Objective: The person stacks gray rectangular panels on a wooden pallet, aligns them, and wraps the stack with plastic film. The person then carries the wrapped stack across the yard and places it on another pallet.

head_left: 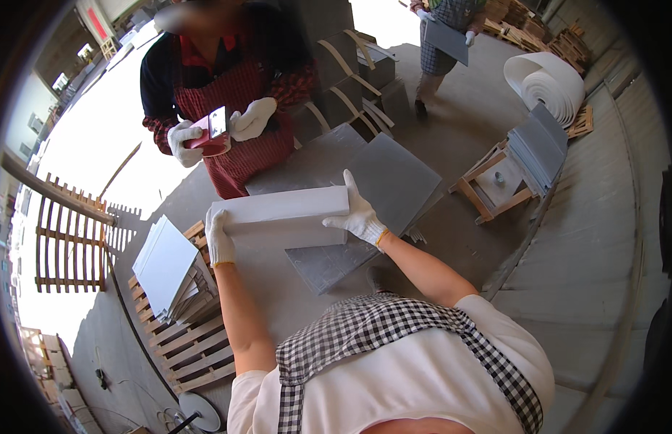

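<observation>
Between my two hands is a long white box-shaped block (285,205), held level in front of me; whether it is a carton or a wrapped stack I cannot tell. My left hand (219,240), in a white glove, grips its left end. At the right end my gloved right hand (359,215) clasps it, thumb along the near side and fingers pointing away at the end. Just beyond and to the right lie grey flat panels (397,177). A darker grey panel (325,264) sits below the block's right end.
Opposite, a co-worker in a red apron (231,101) holds a phone (217,123). Another person carries a grey panel (446,42) farther back. At left, pale sheets (166,264) rest on a wooden pallet (198,354). A wooden stand (488,184) and white foam roll (549,90) are at right.
</observation>
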Demonstrator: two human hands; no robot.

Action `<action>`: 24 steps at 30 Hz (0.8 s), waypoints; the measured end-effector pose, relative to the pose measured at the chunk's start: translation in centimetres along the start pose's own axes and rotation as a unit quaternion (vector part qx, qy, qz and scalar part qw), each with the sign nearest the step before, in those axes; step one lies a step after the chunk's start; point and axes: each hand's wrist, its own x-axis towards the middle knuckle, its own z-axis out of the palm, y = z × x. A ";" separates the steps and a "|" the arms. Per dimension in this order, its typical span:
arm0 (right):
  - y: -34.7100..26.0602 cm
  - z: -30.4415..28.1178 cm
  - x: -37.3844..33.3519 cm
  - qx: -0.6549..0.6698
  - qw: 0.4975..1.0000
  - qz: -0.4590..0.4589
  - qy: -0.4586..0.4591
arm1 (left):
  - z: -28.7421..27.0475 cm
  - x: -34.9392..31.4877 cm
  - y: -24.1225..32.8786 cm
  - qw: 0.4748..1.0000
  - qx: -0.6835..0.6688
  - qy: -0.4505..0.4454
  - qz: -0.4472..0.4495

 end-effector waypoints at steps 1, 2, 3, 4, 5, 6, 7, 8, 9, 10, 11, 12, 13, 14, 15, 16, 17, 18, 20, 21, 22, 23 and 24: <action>-1.9 0.2 -0.7 0.022 1.000 0.018 0.008 | -0.7 0.1 -0.5 1.000 -0.009 0.013 -0.004; -1.9 0.2 -0.8 0.026 0.999 0.029 0.003 | -0.9 0.2 -0.8 1.000 -0.019 0.023 -0.008; -1.6 0.2 -0.9 0.030 0.999 0.039 -0.002 | -0.9 0.6 -1.1 1.000 -0.006 0.009 0.002; -1.6 0.3 -1.0 0.038 0.998 0.048 -0.012 | -1.6 1.0 -1.4 1.000 0.008 -0.001 0.014; -4.2 -1.0 -1.1 0.084 0.993 0.068 -0.036 | -1.6 1.0 -1.4 0.999 0.022 -0.006 0.026; -4.2 -0.9 -1.1 0.079 0.993 0.076 -0.037 | -1.8 0.8 -1.5 0.999 0.024 0.002 0.022; -4.4 -0.9 -1.2 0.071 0.993 0.085 -0.036 | -1.1 0.5 -0.8 1.000 0.023 0.007 0.018; -4.4 -1.1 -1.2 0.064 0.993 0.093 -0.036 | -0.6 0.2 -0.5 1.000 0.022 0.013 0.014; -4.4 -1.4 -1.3 0.049 0.994 0.091 -0.035 | -0.4 0.4 -0.9 1.000 0.022 0.013 0.018; -4.3 -1.3 -1.3 0.038 0.995 0.087 -0.038 | -0.5 0.5 -0.9 0.999 0.022 0.014 0.018; -4.2 -1.2 -1.2 0.028 0.995 0.084 -0.040 | -0.5 0.5 -0.9 0.999 0.022 0.016 0.019; -3.9 -1.1 -1.2 0.027 0.996 0.078 -0.044 | -0.6 0.5 -0.9 0.999 0.022 0.017 0.019; -3.3 -1.0 -1.2 0.025 0.996 0.073 -0.047 | -0.5 0.5 -0.9 0.999 0.029 0.011 0.027; -2.7 -1.0 -1.2 0.022 0.996 0.067 -0.049 | -0.4 0.4 -0.8 0.999 0.037 0.004 0.036; -2.2 -0.6 -1.3 0.015 0.995 0.076 -0.057 | -0.2 0.4 -0.7 0.998 0.044 -0.002 0.044; -1.7 -0.3 -1.4 0.004 0.995 0.082 -0.062 | -0.1 0.6 -0.7 0.999 0.028 -0.002 0.031; -1.3 -0.1 -1.5 -0.006 0.994 0.089 -0.068 | -0.5 0.7 -0.6 1.000 0.013 0.000 0.017; -0.9 -0.2 -1.7 -0.011 0.996 0.065 -0.053 | -0.6 0.8 -0.7 1.000 -0.002 0.001 0.003; -0.4 0.6 -2.5 -0.010 0.999 0.022 -0.027 | -0.9 1.0 -0.7 1.000 0.006 -0.001 0.021; 1.0 0.5 -2.2 -0.001 0.997 0.021 -0.077 | -1.0 1.4 -1.1 0.999 0.012 -0.006 0.034; 2.7 1.2 -3.0 -0.028 0.997 0.035 -0.066 | -1.4 1.7 -1.6 0.999 0.022 -0.011 0.044; 4.1 1.5 -3.8 -0.057 0.996 0.049 -0.056 | -1.3 1.7 -1.7 0.998 0.030 -0.015 0.045; 5.5 1.9 -4.7 -0.087 0.993 0.063 -0.045 | -1.4 1.7 -1.7 0.999 0.022 -0.005 0.037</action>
